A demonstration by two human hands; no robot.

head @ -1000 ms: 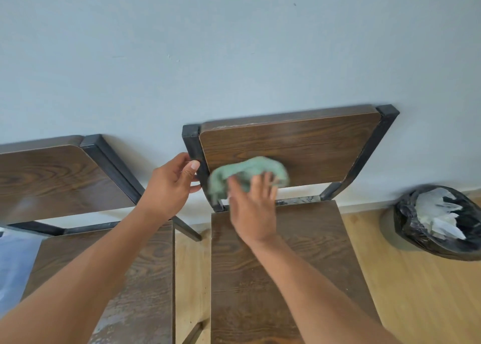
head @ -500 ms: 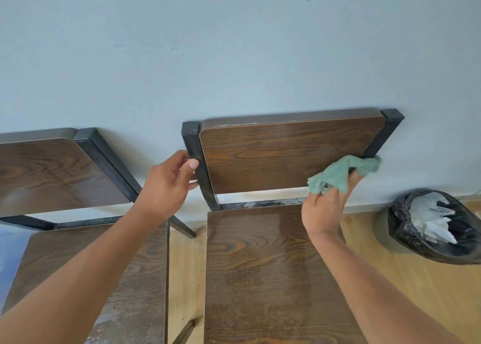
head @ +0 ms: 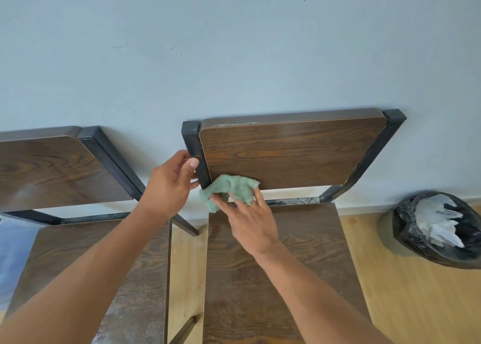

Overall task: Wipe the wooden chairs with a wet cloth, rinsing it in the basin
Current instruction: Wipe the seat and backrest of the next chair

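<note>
A wooden chair with a black metal frame stands against the wall, its backrest (head: pixel 291 151) in the middle of the view and its seat (head: pixel 281 278) below. My right hand (head: pixel 250 221) presses a green cloth (head: pixel 229 190) against the lower left corner of the backrest. My left hand (head: pixel 169 187) grips the black left post (head: pixel 194 156) of that backrest, thumb on the front. A second wooden chair (head: pixel 52 172) stands to the left. No basin is in view.
A bin lined with a black bag (head: pixel 440 229) holding white plastic sits on the wooden floor (head: pixel 416 304) at the right. A pale blue wall (head: pixel 234 57) runs behind both chairs. A narrow floor gap (head: pixel 186 271) separates the two seats.
My right hand swept the cloth from the backrest's left side to its lower right corner, then back to the lower left corner. My left hand has kept its hold on the post.
</note>
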